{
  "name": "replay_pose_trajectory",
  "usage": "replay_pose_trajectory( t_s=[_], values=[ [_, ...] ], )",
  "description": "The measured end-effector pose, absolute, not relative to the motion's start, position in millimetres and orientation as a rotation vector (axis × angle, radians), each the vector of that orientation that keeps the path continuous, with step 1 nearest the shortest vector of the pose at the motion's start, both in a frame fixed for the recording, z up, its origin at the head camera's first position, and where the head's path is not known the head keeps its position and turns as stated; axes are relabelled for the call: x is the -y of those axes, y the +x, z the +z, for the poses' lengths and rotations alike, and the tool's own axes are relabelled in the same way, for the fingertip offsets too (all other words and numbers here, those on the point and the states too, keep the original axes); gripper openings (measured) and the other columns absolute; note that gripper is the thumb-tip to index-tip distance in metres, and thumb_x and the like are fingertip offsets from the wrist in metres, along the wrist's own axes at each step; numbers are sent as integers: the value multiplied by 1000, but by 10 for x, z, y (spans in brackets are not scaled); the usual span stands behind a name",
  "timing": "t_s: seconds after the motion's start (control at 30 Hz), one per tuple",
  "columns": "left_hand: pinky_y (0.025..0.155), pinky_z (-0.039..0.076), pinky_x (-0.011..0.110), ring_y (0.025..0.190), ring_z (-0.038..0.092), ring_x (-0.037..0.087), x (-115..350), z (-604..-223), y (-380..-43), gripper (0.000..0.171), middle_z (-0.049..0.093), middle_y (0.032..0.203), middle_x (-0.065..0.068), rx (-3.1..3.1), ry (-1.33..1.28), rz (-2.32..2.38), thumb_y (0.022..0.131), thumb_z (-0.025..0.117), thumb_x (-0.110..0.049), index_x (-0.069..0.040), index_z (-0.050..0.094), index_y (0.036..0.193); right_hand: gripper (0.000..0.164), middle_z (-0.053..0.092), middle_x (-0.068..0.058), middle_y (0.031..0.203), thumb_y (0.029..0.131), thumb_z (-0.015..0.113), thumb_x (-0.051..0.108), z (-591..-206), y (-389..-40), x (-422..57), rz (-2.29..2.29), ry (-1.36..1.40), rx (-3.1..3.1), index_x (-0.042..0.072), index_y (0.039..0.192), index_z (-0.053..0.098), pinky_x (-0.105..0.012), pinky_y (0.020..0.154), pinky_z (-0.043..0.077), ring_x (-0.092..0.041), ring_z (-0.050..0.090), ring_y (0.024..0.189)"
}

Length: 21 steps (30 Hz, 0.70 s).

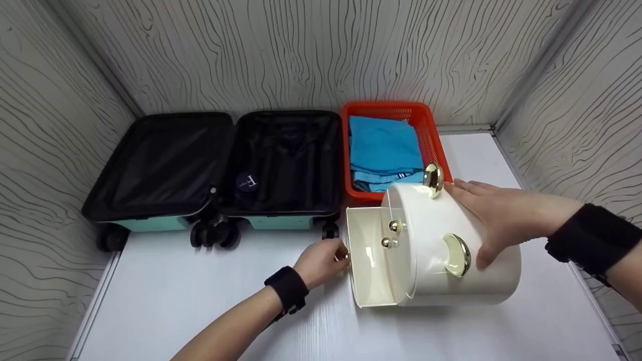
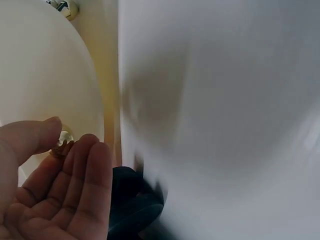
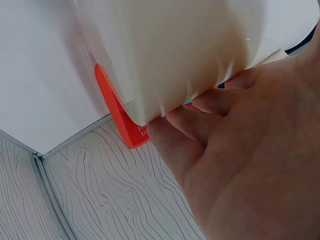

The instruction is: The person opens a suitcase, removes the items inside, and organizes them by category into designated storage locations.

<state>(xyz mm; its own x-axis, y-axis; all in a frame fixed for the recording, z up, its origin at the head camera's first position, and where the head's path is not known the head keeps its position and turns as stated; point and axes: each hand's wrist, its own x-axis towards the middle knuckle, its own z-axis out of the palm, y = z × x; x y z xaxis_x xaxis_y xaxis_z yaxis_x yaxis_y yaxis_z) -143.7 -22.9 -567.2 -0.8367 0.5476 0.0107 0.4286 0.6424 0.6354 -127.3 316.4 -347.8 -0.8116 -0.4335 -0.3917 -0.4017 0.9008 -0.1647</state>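
A cream-white storage box (image 1: 431,281) with a rounded body stands on the right half of the table, one drawer (image 1: 371,255) pulled out toward the left. My left hand (image 1: 321,263) pinches the small gold knob (image 2: 65,136) on the front of that drawer between thumb and fingers. The part of the drawer's inside that shows holds nothing. Two more gold knobs (image 1: 394,225) are on the box's front face, above the drawer. My right hand (image 1: 501,210) rests on the box with its fingers spread and fairly straight, near a gold crescent fitting (image 1: 457,254).
An opened suitcase (image 1: 286,165) with black lining and mint-green shell lies at the back left, its black wheels toward me. Beside it, behind the box, a red basket (image 1: 432,135) holds folded blue cloth (image 1: 383,143). Wood-patterned panels (image 1: 281,55) enclose the white table (image 1: 200,291).
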Motion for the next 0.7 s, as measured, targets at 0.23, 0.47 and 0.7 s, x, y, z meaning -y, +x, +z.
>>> replay_pose_trajectory(
  t_s=[0.23, 0.47, 0.7],
  values=[
    [70, 52, 25, 79, 64, 9, 286, -5559, -1450, 13, 71, 88, -2, -2697, 880, 906, 92, 76, -20, -10, 73, 99, 141, 32, -25, 161, 51, 95, 53, -3473, -1256, -3185, -103, -619, -2640, -1, 160, 24, -64, 103, 43, -50, 34, 143],
    [73, 54, 31, 81, 64, 11, 606, -4983, -1662, 11, 71, 90, -3, -2787, 863, 912, 94, 74, -22, -13, 77, 99, 142, 32, -26, 161, 51, 95, 54, -3464, -1261, -3183, -101, -614, -2640, -1, 160, 24, -65, 102, 43, -51, 34, 142],
    [86, 55, 42, 94, 68, 26, 1051, -4637, -2330, 22, 72, 107, 11, -3008, 603, 688, 97, 70, -17, -4, 75, 114, 143, 31, -26, 161, 50, 96, 54, -3467, -1274, -3161, -92, -613, -2631, 1, 161, 23, -64, 99, 46, -49, 34, 142]
  ],
)
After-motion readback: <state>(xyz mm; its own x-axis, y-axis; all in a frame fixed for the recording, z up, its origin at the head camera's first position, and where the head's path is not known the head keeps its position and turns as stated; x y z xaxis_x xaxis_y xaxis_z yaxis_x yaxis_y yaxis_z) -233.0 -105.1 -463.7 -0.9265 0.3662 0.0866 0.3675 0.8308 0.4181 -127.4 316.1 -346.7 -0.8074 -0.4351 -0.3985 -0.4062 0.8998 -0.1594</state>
